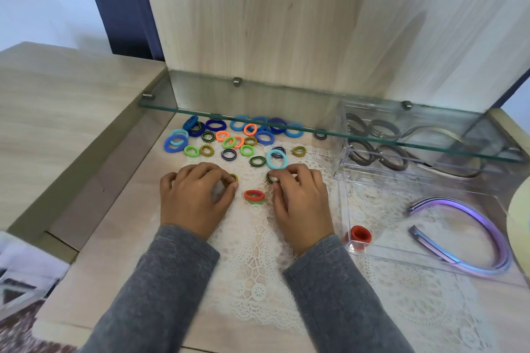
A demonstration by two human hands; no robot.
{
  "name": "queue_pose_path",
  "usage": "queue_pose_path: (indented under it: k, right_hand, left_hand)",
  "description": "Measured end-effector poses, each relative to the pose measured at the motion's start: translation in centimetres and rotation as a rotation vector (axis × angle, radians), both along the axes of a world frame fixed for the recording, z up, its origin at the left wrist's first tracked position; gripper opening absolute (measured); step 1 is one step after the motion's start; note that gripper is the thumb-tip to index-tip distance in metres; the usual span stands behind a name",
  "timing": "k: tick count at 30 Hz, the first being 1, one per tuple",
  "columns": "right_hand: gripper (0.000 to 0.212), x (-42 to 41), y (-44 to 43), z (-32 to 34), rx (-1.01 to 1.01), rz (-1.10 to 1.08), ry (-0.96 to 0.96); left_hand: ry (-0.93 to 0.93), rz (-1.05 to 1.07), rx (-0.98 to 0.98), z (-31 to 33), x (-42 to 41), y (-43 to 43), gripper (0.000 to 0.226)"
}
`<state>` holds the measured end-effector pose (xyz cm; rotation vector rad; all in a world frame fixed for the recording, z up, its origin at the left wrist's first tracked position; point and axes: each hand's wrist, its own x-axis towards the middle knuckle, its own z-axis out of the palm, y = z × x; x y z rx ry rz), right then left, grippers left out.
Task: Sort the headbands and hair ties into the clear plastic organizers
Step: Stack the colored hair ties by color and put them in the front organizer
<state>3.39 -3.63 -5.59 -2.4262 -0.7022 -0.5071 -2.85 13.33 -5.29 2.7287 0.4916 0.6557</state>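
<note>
The red hair tie (pixel 254 195) lies flat, oval running left-right, between palm-down hands: left hand (pixel 195 195) pinches an olive tie (pixel 234 178), right hand (pixel 298 198) pinches a dark striped tie (pixel 271 178).

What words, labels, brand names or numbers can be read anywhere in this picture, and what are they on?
None: no text can be read anywhere in this view.
The hair ties, the headband and the clear plastic organizers show no print or labels.
The patterned thing at the lower left edge is too blurred to tell whether it bears any writing.
</note>
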Motion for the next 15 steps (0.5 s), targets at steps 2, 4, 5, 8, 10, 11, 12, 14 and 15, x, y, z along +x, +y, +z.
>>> queue_pose_path:
  k: [2, 4, 5, 8, 10, 11, 12, 14, 15]
  right_hand:
    - [0.030, 0.24, -0.03, -0.29, -0.040, -0.035, 0.028]
    - [0.022, 0.28, -0.04, -0.46, -0.056, -0.049, 0.021]
    - [0.019, 0.26, -0.04, -0.50, -0.059, -0.053, 0.008]
    - [0.013, 0.28, -0.14, -0.41, -0.067, -0.074, 0.007]
    - [0.012, 0.35, -0.24, -0.38, -0.073, -0.091, 0.018]
    - [0.012, 0.39, -0.26, -0.38, -0.076, -0.098, 0.022]
    - [0.011, 0.40, -0.26, -0.41, -0.077, -0.101, 0.023]
    - [0.009, 0.36, -0.24, -0.48, -0.069, -0.098, 0.014]
    - [0.008, 0.33, -0.24, -0.51, -0.062, -0.097, 0.011]
  left_hand:
    - [-0.015, -0.004, -0.002, -0.05, 0.01, 0.06, 0.008]
    - [-0.022, -0.012, -0.011, -0.11, 0.00, 0.12, 0.010]
    - [-0.022, -0.016, -0.010, -0.14, -0.03, 0.14, 0.012]
    - [-0.030, -0.030, -0.011, -0.14, -0.08, 0.05, 0.016]
    - [-0.062, -0.052, -0.020, -0.10, -0.10, 0.01, 0.016]
    - [-0.090, -0.077, -0.023, -0.05, -0.13, 0.00, 0.017]
    - [-0.127, -0.114, -0.022, 0.03, -0.18, -0.02, 0.018]
    - [-0.208, -0.213, -0.021, 0.22, -0.30, -0.22, 0.013]
    - [-0.242, -0.265, -0.026, 0.30, -0.35, -0.40, 0.009]
